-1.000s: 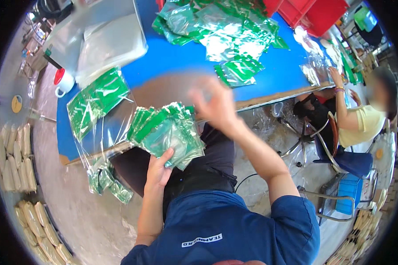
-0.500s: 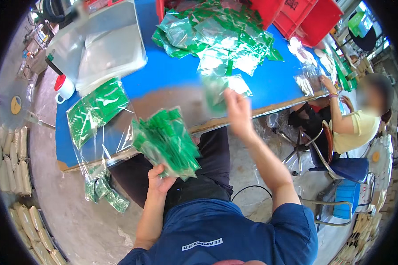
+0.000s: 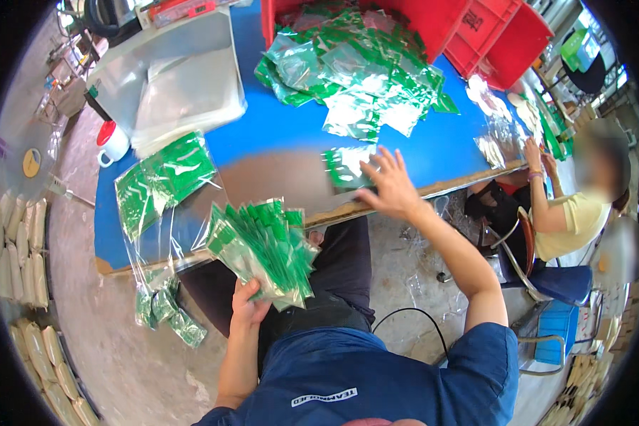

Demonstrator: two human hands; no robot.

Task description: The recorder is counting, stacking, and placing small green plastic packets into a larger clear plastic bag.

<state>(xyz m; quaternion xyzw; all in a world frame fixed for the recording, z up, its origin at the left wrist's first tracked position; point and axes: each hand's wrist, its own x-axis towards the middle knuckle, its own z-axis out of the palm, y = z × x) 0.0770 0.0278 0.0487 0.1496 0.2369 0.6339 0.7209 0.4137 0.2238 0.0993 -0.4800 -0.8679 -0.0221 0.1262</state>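
Note:
A fanned stack of small green-and-clear plastic packets (image 3: 270,248) is gripped at its lower end by my left hand (image 3: 250,302), over my lap at the table's front edge. My right hand (image 3: 390,183) has its fingers spread over the table edge, its fingertips at a single green packet (image 3: 348,167) lying flat there. Whether it touches that packet I cannot tell. Farther back, a heap of the same packets (image 3: 362,71) spills from a red crate (image 3: 433,28) onto the blue tabletop (image 3: 263,135).
At the left lies a large clear bag with green packets (image 3: 167,177), its end hanging off the edge. Behind it are a tray of clear plastic bags (image 3: 192,92) and a red-lidded white mug (image 3: 112,142). A seated co-worker (image 3: 571,206) handles small items at the right.
My right hand has opened and moved slightly down, and a packet now lies flat on the table beside it. My left hand's stack has shifted slightly lower and fanned out.

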